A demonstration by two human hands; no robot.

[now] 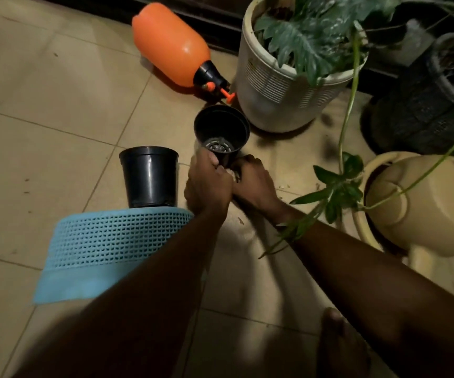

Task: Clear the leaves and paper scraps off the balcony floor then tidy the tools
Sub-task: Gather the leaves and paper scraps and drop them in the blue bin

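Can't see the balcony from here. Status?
Left hand and right hand both gripping tilted black pot. Second black pot upright beside it. Orange sprayer lying just beyond.

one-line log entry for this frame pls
hands: left hand + right hand both gripping tilted black pot | second black pot upright on floor | orange sprayer on its side

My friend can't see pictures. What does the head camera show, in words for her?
Both hands, left and right, hold a tilted black pot above a tiled floor. Another black pot stands nearby, with an orange sprayer lying beside a white planter.
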